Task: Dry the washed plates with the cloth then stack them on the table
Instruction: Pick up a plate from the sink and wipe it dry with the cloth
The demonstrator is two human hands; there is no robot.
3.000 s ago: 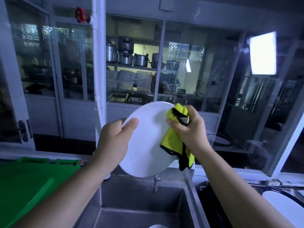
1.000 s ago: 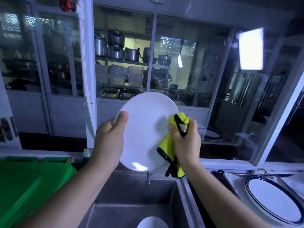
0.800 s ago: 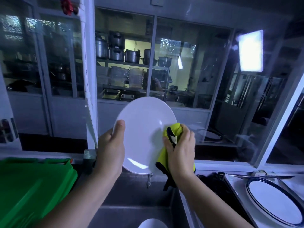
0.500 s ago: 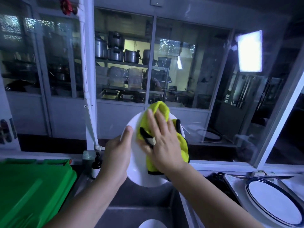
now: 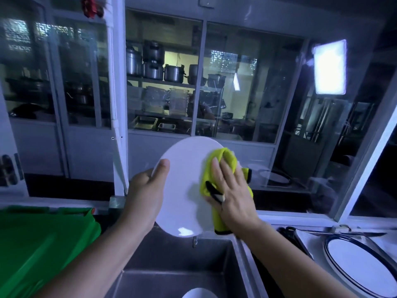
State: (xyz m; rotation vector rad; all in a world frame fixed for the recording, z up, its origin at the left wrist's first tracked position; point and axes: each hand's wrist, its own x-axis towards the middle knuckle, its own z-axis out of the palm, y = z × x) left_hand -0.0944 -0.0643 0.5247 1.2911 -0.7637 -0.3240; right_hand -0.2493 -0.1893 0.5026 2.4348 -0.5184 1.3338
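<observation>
Directly below the grip, a sink [image 5: 171,265] is seen. The white plate [image 5: 182,186] is held upright over it, its rim gripped by the left hand [image 5: 146,196], thumb laid on the face. Beyond the thumb, the cloth [image 5: 225,160] is pressed on by the flat, straight-fingered right hand [image 5: 232,194]. If the push is too hard, the rim could be levered loose and the plate dropped.

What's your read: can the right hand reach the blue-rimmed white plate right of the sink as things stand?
Probably yes. The blue-rimmed white plate lies uncovered beside that forearm, nothing standing between. But the right hand is pressing the yellow cloth flat against the round white plate, so it must lift off first.
</observation>
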